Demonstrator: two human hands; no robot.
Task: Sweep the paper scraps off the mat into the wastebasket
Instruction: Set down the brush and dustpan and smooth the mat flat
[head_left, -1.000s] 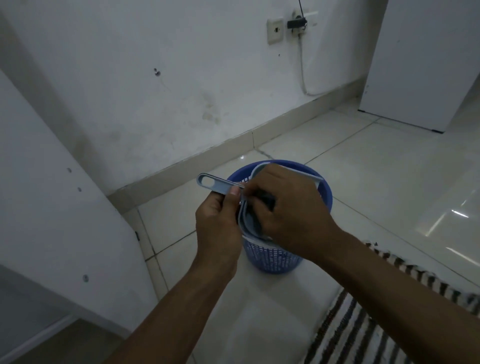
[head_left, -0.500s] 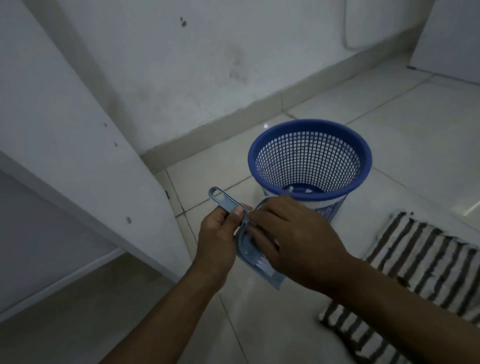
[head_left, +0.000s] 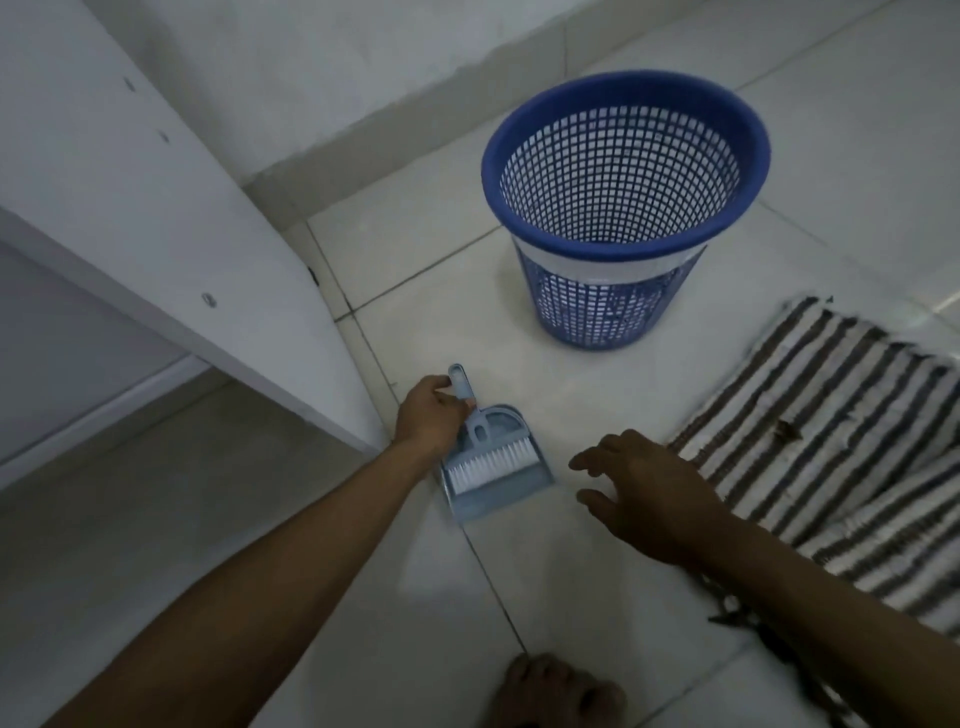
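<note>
A small light-blue dustpan with a white-bristled brush nested in it lies on the tiled floor. My left hand grips its handle at the upper end. To the right of the pan my right hand hovers, fingers spread and holding nothing, at the edge of the striped mat. The blue mesh wastebasket stands upright on the floor beyond the dustpan. One small dark scrap shows on the mat.
A white cabinet panel rises close on the left, with the wall and skirting behind the basket. A bare foot is at the bottom edge. Pale floor tiles spread between the dustpan and the mat.
The dustpan and brush came down from beside the basket to the floor. My right hand let go of them and moved right toward the mat. The view tilted downward.
</note>
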